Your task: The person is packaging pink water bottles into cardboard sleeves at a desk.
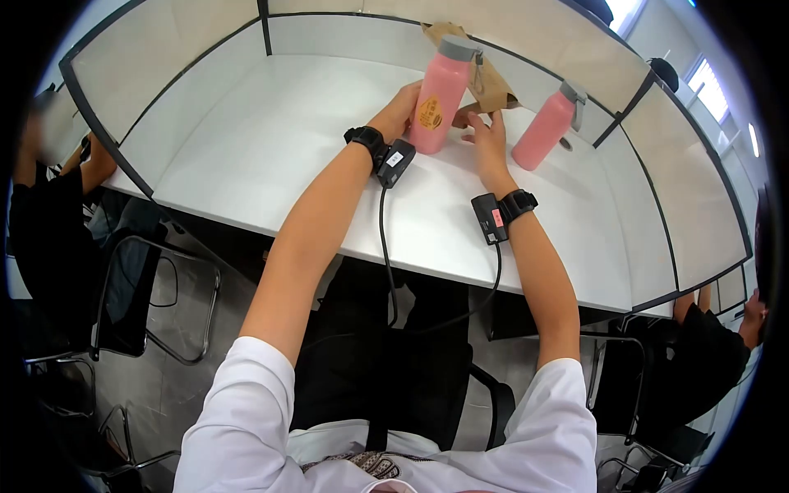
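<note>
Two hands flank the pink bottle (440, 94), upright on the white desk (271, 140). My left hand (401, 108) touches its left side, fingers hidden behind it, grip unclear. My right hand (486, 138) lies spread just right of it. Behind it is a brown paper bag (497, 86); farther right, a second pink bottle (544, 131).

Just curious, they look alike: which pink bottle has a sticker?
The bottle between the left hand and right hand: it bears an orange sticker. The other bottle, standing apart, shows none.
</note>
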`<state>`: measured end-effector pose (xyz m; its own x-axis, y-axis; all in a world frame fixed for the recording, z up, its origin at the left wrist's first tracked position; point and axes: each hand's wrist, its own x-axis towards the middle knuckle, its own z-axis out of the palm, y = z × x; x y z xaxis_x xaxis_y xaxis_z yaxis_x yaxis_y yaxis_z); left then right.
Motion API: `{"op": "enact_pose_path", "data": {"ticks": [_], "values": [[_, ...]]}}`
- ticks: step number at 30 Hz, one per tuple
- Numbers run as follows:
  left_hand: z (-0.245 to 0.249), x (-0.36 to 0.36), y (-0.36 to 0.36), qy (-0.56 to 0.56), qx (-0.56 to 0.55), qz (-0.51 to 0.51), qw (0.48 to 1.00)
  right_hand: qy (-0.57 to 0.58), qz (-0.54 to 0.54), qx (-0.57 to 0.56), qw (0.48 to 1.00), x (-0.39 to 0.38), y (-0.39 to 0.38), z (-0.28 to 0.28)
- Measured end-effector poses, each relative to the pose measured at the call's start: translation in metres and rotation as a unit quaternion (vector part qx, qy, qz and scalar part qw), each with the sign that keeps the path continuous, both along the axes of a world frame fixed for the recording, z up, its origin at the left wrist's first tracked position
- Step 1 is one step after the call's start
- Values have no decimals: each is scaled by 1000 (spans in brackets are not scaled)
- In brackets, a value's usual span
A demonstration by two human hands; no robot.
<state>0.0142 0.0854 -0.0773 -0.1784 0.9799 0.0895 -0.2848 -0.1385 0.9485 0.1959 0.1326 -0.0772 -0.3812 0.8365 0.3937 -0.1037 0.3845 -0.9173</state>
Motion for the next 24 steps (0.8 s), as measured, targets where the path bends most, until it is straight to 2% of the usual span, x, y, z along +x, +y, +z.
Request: {"op": "enact_pose_path", "data": {"ticks": [3, 9, 14, 18, 21, 24], "values": [[1, 1, -1, 10, -38, 13, 999, 19, -11, -34, 999, 4, 3, 0], [10, 7, -13, -77, 39, -37, 996, 10, -18, -56, 998, 5, 11, -6], [-19, -22, 6, -19, 121, -137, 983, 18, -16, -64, 998, 4, 5, -3], [-3, -21, -7, 31, 167, -203, 964, 9, -43, -64, 997, 3, 6, -4], [-2, -21, -15, 18, 113, -254, 960, -18, -41, -54, 998, 3, 12, -7], [5, -14, -14, 88, 76, -321, 940, -49, -47, -39, 997, 4, 16, -8]]}}
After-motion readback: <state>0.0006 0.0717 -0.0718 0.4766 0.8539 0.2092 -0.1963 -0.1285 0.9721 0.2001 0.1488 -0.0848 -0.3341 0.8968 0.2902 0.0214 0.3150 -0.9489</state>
